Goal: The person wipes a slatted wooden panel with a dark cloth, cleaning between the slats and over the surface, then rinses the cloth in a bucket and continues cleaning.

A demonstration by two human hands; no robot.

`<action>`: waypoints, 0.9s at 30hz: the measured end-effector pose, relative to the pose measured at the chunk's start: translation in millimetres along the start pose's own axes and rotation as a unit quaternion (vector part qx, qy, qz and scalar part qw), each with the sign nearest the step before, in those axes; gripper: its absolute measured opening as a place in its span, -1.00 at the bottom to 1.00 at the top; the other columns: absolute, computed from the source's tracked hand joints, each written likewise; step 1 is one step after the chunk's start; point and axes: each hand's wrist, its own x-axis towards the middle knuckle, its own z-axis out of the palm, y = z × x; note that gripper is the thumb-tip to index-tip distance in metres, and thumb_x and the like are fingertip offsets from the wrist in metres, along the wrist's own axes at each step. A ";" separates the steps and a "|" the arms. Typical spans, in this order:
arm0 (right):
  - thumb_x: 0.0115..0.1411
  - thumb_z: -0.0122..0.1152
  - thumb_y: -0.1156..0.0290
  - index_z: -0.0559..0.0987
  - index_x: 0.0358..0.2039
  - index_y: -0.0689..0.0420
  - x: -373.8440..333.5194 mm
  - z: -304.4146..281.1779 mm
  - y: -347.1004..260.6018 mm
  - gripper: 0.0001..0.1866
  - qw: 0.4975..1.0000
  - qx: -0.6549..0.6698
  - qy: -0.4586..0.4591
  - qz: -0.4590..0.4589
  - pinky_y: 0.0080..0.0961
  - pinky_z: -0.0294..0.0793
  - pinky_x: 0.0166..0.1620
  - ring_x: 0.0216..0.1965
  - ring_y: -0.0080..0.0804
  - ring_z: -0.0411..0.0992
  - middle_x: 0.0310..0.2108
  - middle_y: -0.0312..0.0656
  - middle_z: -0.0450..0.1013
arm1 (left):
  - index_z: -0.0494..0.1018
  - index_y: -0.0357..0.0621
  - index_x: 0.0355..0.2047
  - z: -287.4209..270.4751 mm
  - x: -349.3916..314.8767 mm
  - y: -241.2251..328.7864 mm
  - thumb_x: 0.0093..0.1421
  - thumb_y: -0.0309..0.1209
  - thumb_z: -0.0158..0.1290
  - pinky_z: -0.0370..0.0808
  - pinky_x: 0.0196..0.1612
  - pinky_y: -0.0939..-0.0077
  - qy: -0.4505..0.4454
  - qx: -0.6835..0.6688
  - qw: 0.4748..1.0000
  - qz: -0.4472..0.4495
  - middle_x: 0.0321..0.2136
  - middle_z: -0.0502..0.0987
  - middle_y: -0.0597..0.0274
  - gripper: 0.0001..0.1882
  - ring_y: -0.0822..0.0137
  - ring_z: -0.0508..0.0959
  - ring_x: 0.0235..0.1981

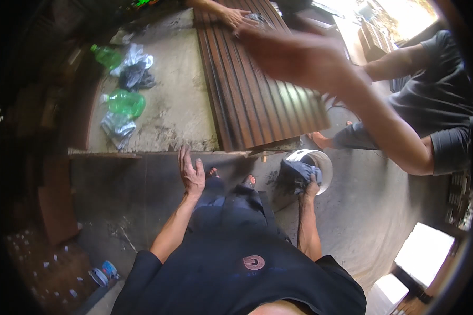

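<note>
Right hand (311, 187), frame centre-right: fingers closed on dark cloth (298, 176) at rim of white bucket (325, 167). Left hand (191, 173) open flat, empty, left of it. Ribbed brown panel (252, 89) runs up-frame, above both; bucket's nearer hand is the right.

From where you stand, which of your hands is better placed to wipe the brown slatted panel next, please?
Probably the right hand: it already grips the dark cloth at the white bucket, beside the brown slatted panel. The left hand is open and empty.
</note>
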 end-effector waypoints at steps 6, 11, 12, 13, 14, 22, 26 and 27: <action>0.43 0.17 0.34 0.47 0.31 0.26 -34.7 -3.9 -78.2 -0.51 0.996 0.005 -0.073 -0.052 -0.11 0.65 0.15 0.06 -0.08 0.62 0.12 -0.02 0.58 | 0.38 -0.33 0.26 -0.9 0.9 6.3 0.38 -0.43 0.04 0.44 0.31 0.08 0.012 -0.102 0.987 -0.122 0.26 0.45 -0.16 -0.53 -0.12 0.52 0.22; 0.46 0.12 0.29 0.45 0.33 0.23 -88.2 44.3 -120.5 -0.50 0.990 0.050 -0.125 -0.028 -0.06 0.64 0.17 0.12 -0.03 0.60 0.17 0.01 0.57 | 0.44 -0.30 0.22 -4.1 7.0 -6.3 0.41 -0.44 0.05 0.64 -0.01 0.26 0.004 -0.211 0.963 -0.168 0.13 0.52 -0.08 -0.60 0.10 0.68 -0.07; 0.47 0.11 0.26 0.45 0.33 0.22 -100.5 54.1 -127.6 -0.50 0.987 0.071 -0.145 -0.023 -0.05 0.64 0.17 0.13 -0.03 0.59 0.18 0.00 0.56 | 0.45 -0.30 0.20 -7.3 8.1 -2.4 0.40 -0.43 0.06 0.62 0.03 0.22 0.002 -0.233 0.954 -0.187 0.13 0.53 -0.09 -0.61 0.06 0.65 -0.02; 0.47 0.11 0.25 0.45 0.33 0.21 -108.5 62.2 -132.1 -0.49 0.987 0.075 -0.144 -0.021 -0.06 0.65 0.16 0.13 -0.04 0.59 0.19 -0.01 0.56 | 0.47 -0.30 0.18 -11.5 11.3 9.3 0.40 -0.42 0.06 0.60 0.06 0.18 -0.008 -0.228 0.953 -0.200 0.12 0.54 -0.10 -0.61 0.02 0.63 0.02; 0.47 0.12 0.23 0.45 0.33 0.21 -116.6 70.5 -136.3 -0.49 0.987 0.078 -0.143 -0.019 -0.06 0.65 0.16 0.13 -0.05 0.59 0.19 -0.02 0.55 | 0.48 -0.30 0.17 -15.8 12.9 18.3 0.39 -0.42 0.06 0.58 0.10 0.15 -0.018 -0.194 0.969 -0.154 0.11 0.55 -0.12 -0.62 -0.02 0.60 0.07; 0.26 0.14 0.68 0.44 0.36 0.32 -172.3 166.3 -92.8 -0.39 0.800 -0.358 -0.350 -0.331 -0.23 0.23 0.44 0.37 -0.12 0.36 0.34 0.01 0.42 | 0.35 -0.40 0.32 -0.5 6.8 33.4 0.38 -0.35 0.05 0.26 0.45 -0.01 -0.046 -0.122 0.991 0.042 0.32 0.40 -0.22 -0.44 -0.24 0.34 0.39; 0.09 0.18 0.55 0.21 0.50 0.31 -180.8 268.2 -27.7 -0.10 0.452 -0.577 -0.505 -0.456 -0.06 -0.05 0.59 0.59 0.15 -0.05 0.55 0.20 0.04 | 0.22 -0.45 0.41 29.2 13.3 51.2 0.33 -0.38 0.08 0.14 0.50 -0.12 -0.053 -0.130 0.989 0.047 0.40 0.25 -0.40 -0.30 -0.37 0.21 0.45; 0.09 0.22 0.45 0.18 0.51 0.33 -158.1 284.4 4.2 -0.06 0.401 -0.592 -0.518 -0.468 -0.03 -0.06 0.59 0.61 0.16 -0.11 0.57 0.21 -0.01 | 0.18 -0.47 0.43 34.4 12.5 53.9 0.31 -0.38 0.09 0.11 0.51 -0.15 -0.058 -0.127 0.989 0.041 0.41 0.22 -0.44 -0.27 -0.41 0.18 0.46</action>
